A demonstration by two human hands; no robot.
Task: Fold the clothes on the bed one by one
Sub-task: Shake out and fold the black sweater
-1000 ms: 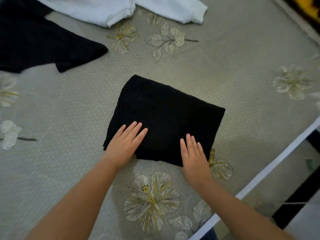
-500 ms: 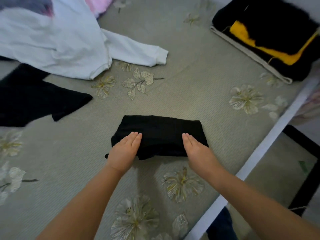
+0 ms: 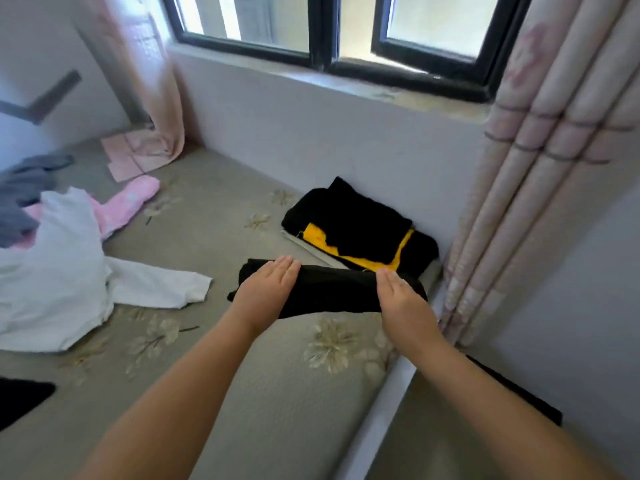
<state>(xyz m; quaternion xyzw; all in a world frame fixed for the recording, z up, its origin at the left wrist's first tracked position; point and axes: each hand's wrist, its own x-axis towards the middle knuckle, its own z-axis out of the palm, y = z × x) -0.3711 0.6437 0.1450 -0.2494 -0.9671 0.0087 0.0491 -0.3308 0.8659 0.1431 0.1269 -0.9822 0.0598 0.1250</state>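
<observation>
A folded black garment (image 3: 332, 292) sits between my two hands, just above the grey flowered bed (image 3: 277, 393). My left hand (image 3: 268, 289) holds its left end and my right hand (image 3: 403, 299) its right end. Fingers lie straight over the top and the thumbs are hidden below. Right behind it, against the wall, is a stack of folded black and yellow clothes (image 3: 356, 230). Unfolded clothes lie to the left: a white long-sleeved top (image 3: 59, 271), a pink garment (image 3: 131, 199), a grey one (image 3: 24, 188) and a black one (image 3: 20, 400).
The bed's white edge (image 3: 391, 393) runs down the right side, with floor beyond it. A pale striped curtain (image 3: 536, 168) hangs at the right, beside the stack. The wall under the window (image 3: 311, 133) borders the bed at the back.
The folded black garment has moved with both hands away from the near edge toward the black and yellow stack. My view has tilted up, so the wall and window now show.
</observation>
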